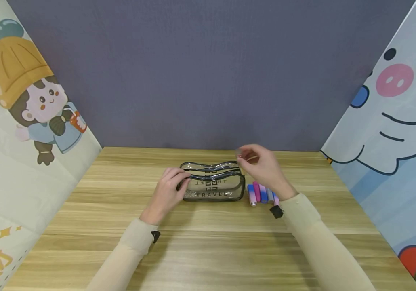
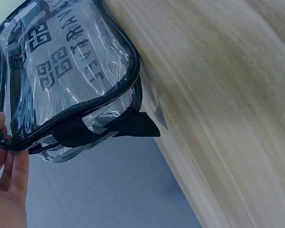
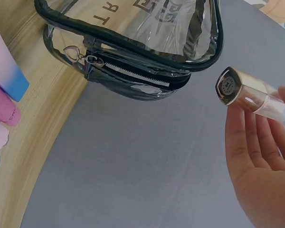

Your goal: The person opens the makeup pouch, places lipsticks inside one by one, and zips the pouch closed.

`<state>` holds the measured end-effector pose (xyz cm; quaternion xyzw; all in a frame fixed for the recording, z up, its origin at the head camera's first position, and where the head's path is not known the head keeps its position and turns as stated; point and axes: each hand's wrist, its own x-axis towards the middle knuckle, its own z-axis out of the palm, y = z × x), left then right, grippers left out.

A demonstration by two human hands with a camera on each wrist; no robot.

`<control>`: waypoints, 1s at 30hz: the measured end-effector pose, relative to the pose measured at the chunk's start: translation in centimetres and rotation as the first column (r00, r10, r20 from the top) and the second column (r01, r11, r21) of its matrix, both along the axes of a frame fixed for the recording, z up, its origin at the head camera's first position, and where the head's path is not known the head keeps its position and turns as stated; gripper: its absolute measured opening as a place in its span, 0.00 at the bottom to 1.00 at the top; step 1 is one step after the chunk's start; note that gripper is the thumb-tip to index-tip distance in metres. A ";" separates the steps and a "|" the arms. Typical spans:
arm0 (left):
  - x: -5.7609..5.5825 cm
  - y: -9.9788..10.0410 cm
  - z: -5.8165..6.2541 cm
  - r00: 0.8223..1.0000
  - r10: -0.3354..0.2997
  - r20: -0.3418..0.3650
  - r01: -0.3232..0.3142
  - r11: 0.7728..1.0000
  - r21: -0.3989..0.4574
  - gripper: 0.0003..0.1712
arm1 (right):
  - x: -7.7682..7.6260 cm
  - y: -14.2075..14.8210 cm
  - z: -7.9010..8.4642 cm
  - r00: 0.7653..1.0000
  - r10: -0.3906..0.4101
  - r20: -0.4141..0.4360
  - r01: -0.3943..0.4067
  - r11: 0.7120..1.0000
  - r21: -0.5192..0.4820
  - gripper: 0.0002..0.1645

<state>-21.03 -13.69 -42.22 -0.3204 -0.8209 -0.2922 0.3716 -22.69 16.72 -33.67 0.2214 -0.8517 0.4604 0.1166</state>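
Observation:
A clear toiletry bag (image 1: 215, 188) with black piping and the word TRAVEL stands on the table. My left hand (image 1: 168, 188) pinches the piped edge at its upper left corner, thumb on one side and fingers on the other. Raised beside the bag's far right end, my right hand (image 1: 264, 167) holds a small lipstick tube (image 3: 259, 97) between thumb and fingertips. This tube is clear and gold, with a dark faceted end turned toward the bag. In the right wrist view a zipper (image 3: 137, 73) with a heart-shaped pull (image 3: 72, 53) runs along the bag's top.
Several small pink, blue and grey tubes (image 1: 263, 194) lie side by side just right of the bag, below my right wrist. Behind the wooden table (image 1: 208, 246) rises a grey wall (image 1: 208, 81). Cartoon-printed panels flank both sides.

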 end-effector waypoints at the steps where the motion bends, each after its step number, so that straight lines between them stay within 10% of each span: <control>1: 0.0 0.0 0.0 1.000 0.000 -0.002 0.000 1.000 0.001 0.11 | 0.0 -0.1 0.0 1.000 0.000 0.000 0.000 1.000 -0.001 0.19; 30: 0.0 0.0 0.0 1.000 -0.012 -0.012 0.012 1.000 -0.003 0.11 | -0.7 -2.5 -0.5 1.000 0.022 0.008 -0.022 1.000 -0.015 0.18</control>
